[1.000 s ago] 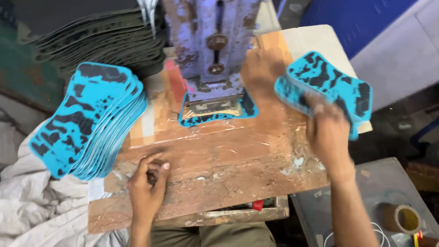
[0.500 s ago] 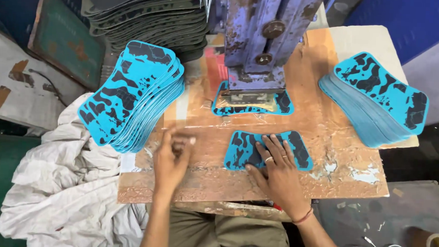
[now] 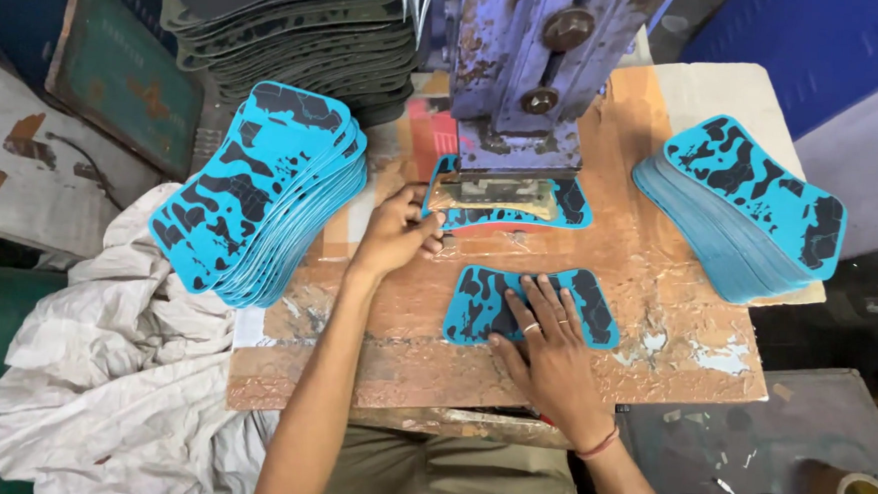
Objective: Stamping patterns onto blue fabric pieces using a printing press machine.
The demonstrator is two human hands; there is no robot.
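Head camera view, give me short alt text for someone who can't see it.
Seen from above, a person's right hand lies flat on a blue-and-black patterned piece on a worn wooden board, while the left hand touches a matching piece under a purple press. Stacks of the same pieces sit at left and right.

Soft, even daylight fills the scene, bright enough to show every colour cleanly. The taped surface (image 3: pixel 648 278) gives a dull sheen, with small pale glints near its front edge. Shadows are weak: a faint one lies under the purple press (image 3: pixel 527 91) and beside the left stack of blue pieces (image 3: pixel 252 192). Focus is sharp in the middle, slightly softer toward the corners, where straight lines bow a little.
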